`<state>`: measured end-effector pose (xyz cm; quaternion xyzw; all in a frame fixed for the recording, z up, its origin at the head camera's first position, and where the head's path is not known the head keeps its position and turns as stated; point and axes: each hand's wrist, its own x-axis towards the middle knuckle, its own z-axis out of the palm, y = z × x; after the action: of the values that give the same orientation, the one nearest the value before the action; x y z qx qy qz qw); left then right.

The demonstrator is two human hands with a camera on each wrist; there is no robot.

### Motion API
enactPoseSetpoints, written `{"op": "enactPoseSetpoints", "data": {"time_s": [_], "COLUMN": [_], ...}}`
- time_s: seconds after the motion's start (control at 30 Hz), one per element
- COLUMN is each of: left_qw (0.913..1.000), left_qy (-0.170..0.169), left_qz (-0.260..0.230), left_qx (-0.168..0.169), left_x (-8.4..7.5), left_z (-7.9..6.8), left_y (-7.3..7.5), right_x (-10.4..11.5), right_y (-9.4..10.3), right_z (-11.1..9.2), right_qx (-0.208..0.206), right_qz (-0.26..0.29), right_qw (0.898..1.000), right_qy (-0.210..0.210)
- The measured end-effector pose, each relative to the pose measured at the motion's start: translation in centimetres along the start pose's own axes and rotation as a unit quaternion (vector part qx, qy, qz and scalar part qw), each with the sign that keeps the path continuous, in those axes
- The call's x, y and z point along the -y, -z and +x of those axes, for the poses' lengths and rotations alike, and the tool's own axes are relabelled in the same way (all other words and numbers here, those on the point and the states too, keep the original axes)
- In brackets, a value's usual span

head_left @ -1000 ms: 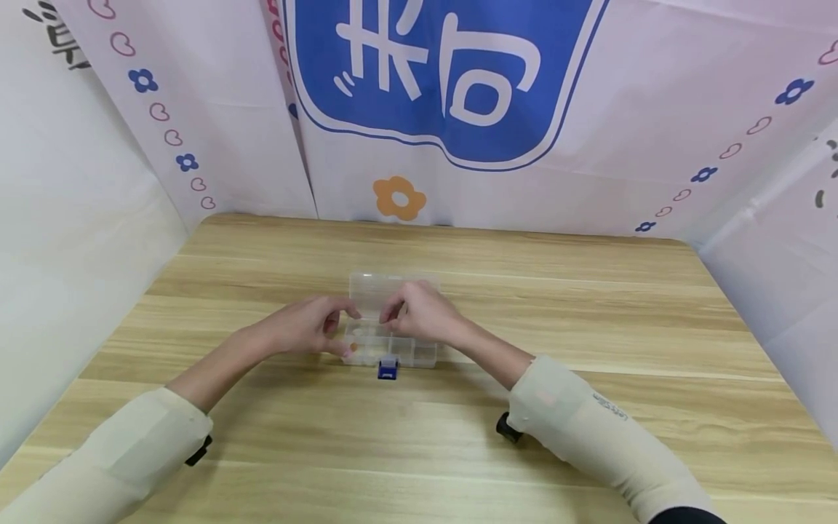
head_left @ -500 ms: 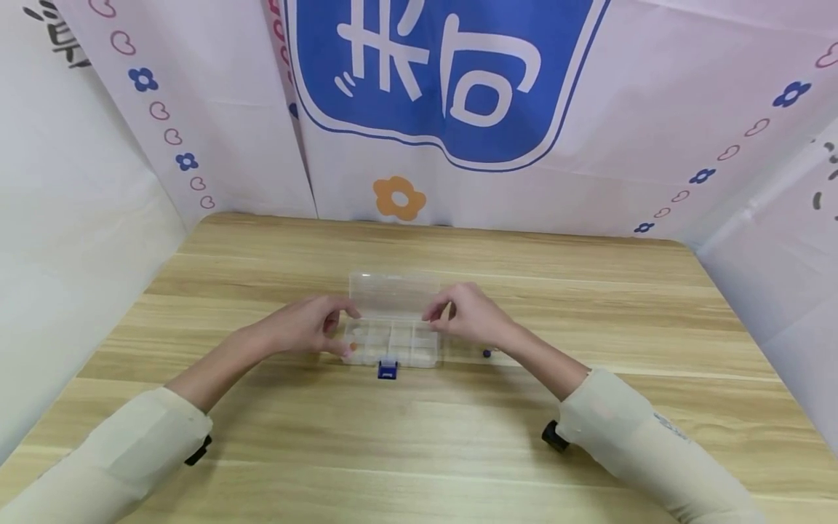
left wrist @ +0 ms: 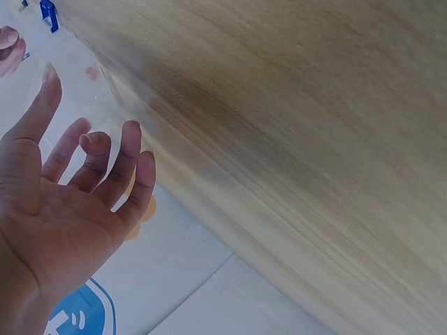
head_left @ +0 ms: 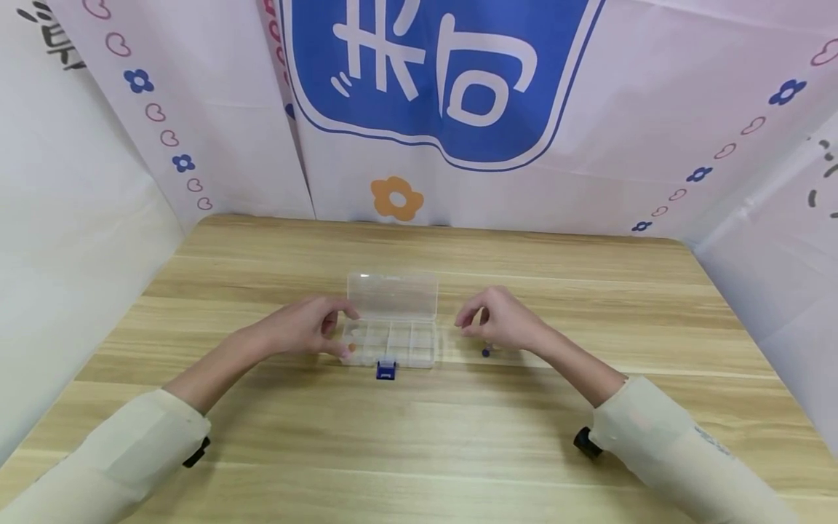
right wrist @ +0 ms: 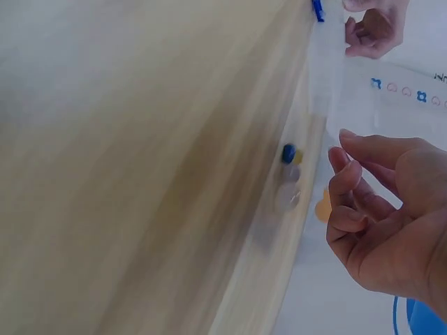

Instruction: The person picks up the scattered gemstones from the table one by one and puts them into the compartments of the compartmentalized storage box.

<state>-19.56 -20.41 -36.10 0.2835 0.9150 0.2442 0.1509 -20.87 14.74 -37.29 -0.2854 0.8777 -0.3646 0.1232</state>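
Your left hand (head_left: 310, 326) was at the left end of a clear, rectangular plastic compartment box (head_left: 422, 335), which lay on the light wood-grain table (head_left: 393, 451), a little left of the middle. Thumb and forefinger were set wide, the thumb by the near part of that end and the forefinger by the far part; how firmly they pressed, I could not tell. The box's clear plastic lid (head_left: 393, 297) was open on the far side, and its dark blue latch (head_left: 386, 371) jutted out from the near edge. A small orange piece (head_left: 352, 348) lay in the near left compartment, beside your thumb (other pale bits at that end were too faint to make out). Your right hand (head_left: 500, 320) was apart from the box, to its right, with fingers loosely bent and only a narrow gap from thumb to forefinger; it looked free. Close by, on the near side of that hand, sat a dark blue round bead (right wrist: 288, 153), a small yellow bead (right wrist: 299, 156) and two clear, roundish pieces (right wrist: 287, 197) grouped together on the table. Cream sleeves (head_left: 674, 444) covered your forearms. At the far edge hung a white printed cloth (head_left: 609, 145) with a blue panel (head_left: 425, 120) and an orange flower (head_left: 409, 206).
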Motion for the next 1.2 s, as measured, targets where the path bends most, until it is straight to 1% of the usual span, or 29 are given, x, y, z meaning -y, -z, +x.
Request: {"op": "enactPoseSetpoints", "data": {"time_s": [0.17,0.33,0.53,0.77,0.9,1.2], "left_qw": [1.0000,1.0000,1.0000,1.0000,1.0000,1.0000], "left_qy": [-0.001,0.000,-0.006,0.003,0.003,0.006], "left_qz": [-0.004,-0.002,-0.003,-0.006,-0.004,-0.005], "left_qx": [-0.001,-0.002,-0.005,0.000,0.000,0.001], "left_x": [0.1,0.2,0.2,0.0,0.0,0.1], "left_z": [0.0,0.0,0.0,0.0,0.0,0.0], "left_y": [-0.1,0.0,0.0,0.0,-0.1,-0.1], "right_x": [-0.8,-1.3,-2.1,-3.0,-3.1,-3.2], "right_y": [0.4,0.8,1.1,1.0,1.0,0.9], "right_z": [-1.1,-1.8,-2.5,-2.6,-2.7,-2.6], "right_qx": [0.013,0.014,0.012,0.011,0.006,0.003], "right_qz": [0.013,0.011,0.005,-0.003,-0.015,-0.021], "right_qw": [1.000,1.000,0.999,0.999,0.999,0.999], "right_qy": [-0.010,-0.018,-0.030,-0.040,-0.045,-0.047]}}
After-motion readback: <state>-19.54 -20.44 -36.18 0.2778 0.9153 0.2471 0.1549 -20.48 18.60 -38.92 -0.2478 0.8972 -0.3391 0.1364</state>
